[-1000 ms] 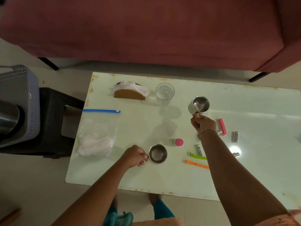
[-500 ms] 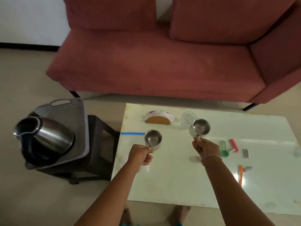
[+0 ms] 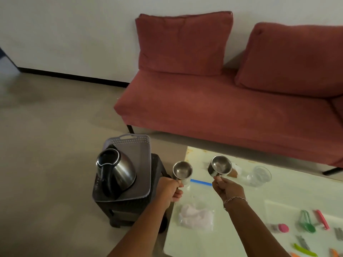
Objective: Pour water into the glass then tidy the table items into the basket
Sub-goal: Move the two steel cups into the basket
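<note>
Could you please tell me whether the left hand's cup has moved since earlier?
Yes: the cup rose off the table to its left edge, toward the basket.

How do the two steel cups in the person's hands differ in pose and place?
The left cup, in the left hand, is nearly upright, at the edge of the table. The right cup, in the right hand, tilts sideways, nearer the glass. Both are shiny steel and look empty.
</note>
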The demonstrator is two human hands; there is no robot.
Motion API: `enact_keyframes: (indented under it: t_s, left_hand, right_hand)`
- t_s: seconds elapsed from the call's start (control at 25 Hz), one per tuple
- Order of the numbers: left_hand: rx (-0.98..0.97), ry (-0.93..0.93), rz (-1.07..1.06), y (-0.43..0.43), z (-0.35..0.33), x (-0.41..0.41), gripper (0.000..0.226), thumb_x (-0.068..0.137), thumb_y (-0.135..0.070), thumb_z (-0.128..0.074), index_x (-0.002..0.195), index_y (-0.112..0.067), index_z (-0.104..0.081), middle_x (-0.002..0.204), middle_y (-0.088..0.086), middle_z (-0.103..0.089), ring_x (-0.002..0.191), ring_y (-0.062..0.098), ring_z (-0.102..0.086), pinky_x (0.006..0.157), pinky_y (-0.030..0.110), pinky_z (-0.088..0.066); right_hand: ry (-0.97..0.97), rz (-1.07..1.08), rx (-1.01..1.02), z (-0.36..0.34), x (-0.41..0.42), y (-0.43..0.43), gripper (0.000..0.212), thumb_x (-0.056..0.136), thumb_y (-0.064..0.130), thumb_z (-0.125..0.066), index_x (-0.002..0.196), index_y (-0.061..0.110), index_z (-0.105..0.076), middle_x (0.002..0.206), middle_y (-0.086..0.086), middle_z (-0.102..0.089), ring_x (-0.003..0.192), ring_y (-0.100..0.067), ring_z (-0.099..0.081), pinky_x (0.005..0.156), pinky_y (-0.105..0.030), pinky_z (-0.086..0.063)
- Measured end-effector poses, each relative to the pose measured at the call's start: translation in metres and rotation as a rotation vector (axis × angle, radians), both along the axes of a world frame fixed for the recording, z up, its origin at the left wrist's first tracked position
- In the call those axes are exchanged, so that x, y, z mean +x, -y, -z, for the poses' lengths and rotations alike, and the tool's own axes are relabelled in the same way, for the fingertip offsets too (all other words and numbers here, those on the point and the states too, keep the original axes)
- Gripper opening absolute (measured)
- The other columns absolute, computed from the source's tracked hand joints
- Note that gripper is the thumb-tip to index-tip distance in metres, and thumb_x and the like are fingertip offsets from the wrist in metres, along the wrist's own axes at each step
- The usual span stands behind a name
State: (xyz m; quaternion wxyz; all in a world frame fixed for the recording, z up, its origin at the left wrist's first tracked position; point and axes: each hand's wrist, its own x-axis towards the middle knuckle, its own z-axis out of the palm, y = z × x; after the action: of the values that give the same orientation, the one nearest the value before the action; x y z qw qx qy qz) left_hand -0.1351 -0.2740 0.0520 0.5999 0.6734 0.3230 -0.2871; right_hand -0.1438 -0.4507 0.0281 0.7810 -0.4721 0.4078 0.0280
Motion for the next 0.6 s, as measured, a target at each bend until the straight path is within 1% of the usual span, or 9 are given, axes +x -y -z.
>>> enact_keyframes:
  t_s: [0.04, 0.08, 0.16, 0.2, 0.28, 0.36, 0.4, 0.52, 0.6]
  left_hand:
    - [-0.022, -0.009, -0.029, -0.005, -0.005, 0.002, 0.022, 0.091, -0.006, -0.05, 0.069, -0.004, -0.056, 0.063, 0.01, -0.053, 0.054, 0.016, -0.05, 0.052, 0.023, -0.044]
    - [-0.041, -0.017, -0.055, -0.009, -0.009, 0.004, 0.023, 0.091, -0.005, -0.05, 0.068, -0.004, -0.055, 0.063, 0.01, -0.052, 0.055, 0.016, -0.049, 0.052, 0.023, -0.043]
    - [-0.037, -0.005, -0.098, -0.021, -0.015, 0.009, 0.021, 0.09, -0.006, -0.051, 0.071, -0.002, -0.058, 0.066, 0.011, -0.056, 0.058, 0.017, -0.054, 0.058, 0.026, -0.048]
    - [-0.027, 0.006, -0.117, -0.027, -0.016, 0.012, 0.018, 0.09, -0.006, -0.053, 0.074, -0.001, -0.06, 0.067, 0.012, -0.059, 0.061, 0.018, -0.057, 0.061, 0.028, -0.051]
    - [-0.034, 0.024, -0.163, -0.04, -0.022, 0.02, 0.016, 0.089, -0.008, -0.054, 0.077, 0.0, -0.061, 0.069, 0.013, -0.06, 0.063, 0.02, -0.059, 0.065, 0.031, -0.053]
    - [-0.053, 0.04, -0.206, -0.056, -0.031, 0.031, 0.018, 0.09, -0.009, -0.053, 0.076, -0.001, -0.06, 0.069, 0.013, -0.059, 0.063, 0.019, -0.058, 0.065, 0.031, -0.052]
    - [-0.064, 0.051, -0.216, -0.064, -0.037, 0.036, 0.02, 0.091, -0.01, -0.052, 0.074, -0.002, -0.059, 0.068, 0.012, -0.058, 0.062, 0.019, -0.056, 0.064, 0.03, -0.051]
    - [-0.067, 0.119, -0.244, -0.103, -0.051, 0.062, 0.022, 0.093, -0.011, -0.049, 0.074, -0.005, -0.058, 0.067, 0.012, -0.056, 0.062, 0.018, -0.055, 0.062, 0.028, -0.049]
    - [-0.044, 0.138, -0.25, -0.137, -0.058, 0.085, 0.022, 0.093, -0.011, -0.049, 0.073, -0.005, -0.058, 0.068, 0.012, -0.057, 0.062, 0.018, -0.055, 0.06, 0.028, -0.049]
  right_hand:
    - [0.003, -0.025, 0.002, -0.003, 0.005, -0.007, 0.013, 0.083, -0.009, -0.056, 0.074, 0.0, -0.063, 0.051, -0.004, -0.065, 0.067, -0.018, -0.056, 0.054, -0.015, -0.054]
    - [0.008, -0.046, 0.007, -0.005, 0.009, -0.014, 0.016, 0.083, -0.009, -0.056, 0.071, 0.001, -0.062, 0.054, -0.006, -0.065, 0.068, -0.018, -0.056, 0.054, -0.015, -0.054]
    - [0.015, -0.088, 0.012, -0.008, 0.017, -0.027, 0.018, 0.083, -0.009, -0.055, 0.07, 0.001, -0.061, 0.068, -0.011, -0.06, 0.069, -0.018, -0.055, 0.055, -0.015, -0.053]
    - [0.018, -0.114, 0.005, -0.01, 0.021, -0.034, 0.018, 0.084, -0.009, -0.055, 0.07, 0.001, -0.061, 0.071, -0.011, -0.059, 0.07, -0.018, -0.055, 0.056, -0.015, -0.053]
    - [0.023, -0.17, -0.01, -0.013, 0.03, -0.049, 0.013, 0.084, -0.007, -0.055, 0.078, 0.0, -0.064, 0.073, -0.011, -0.059, 0.071, -0.019, -0.056, 0.055, -0.014, -0.053]
    - [0.022, -0.199, -0.011, -0.013, 0.041, -0.067, 0.009, 0.085, -0.006, -0.055, 0.089, -0.006, -0.063, 0.075, -0.012, -0.059, 0.071, -0.019, -0.057, 0.053, -0.014, -0.053]
    - [0.021, -0.208, 0.0, -0.014, 0.046, -0.077, 0.009, 0.085, -0.006, -0.054, 0.09, -0.008, -0.061, 0.076, -0.012, -0.059, 0.071, -0.019, -0.057, 0.052, -0.014, -0.053]
    - [0.003, -0.245, 0.035, -0.016, 0.071, -0.115, 0.009, 0.085, -0.007, -0.053, 0.084, -0.007, -0.062, 0.075, -0.012, -0.059, 0.074, -0.019, -0.055, 0.047, -0.013, -0.053]
    - [-0.003, -0.237, 0.083, -0.016, 0.091, -0.147, 0.014, 0.085, -0.01, -0.052, 0.076, -0.004, -0.061, 0.063, -0.011, -0.064, 0.072, -0.019, -0.055, 0.044, -0.014, -0.053]
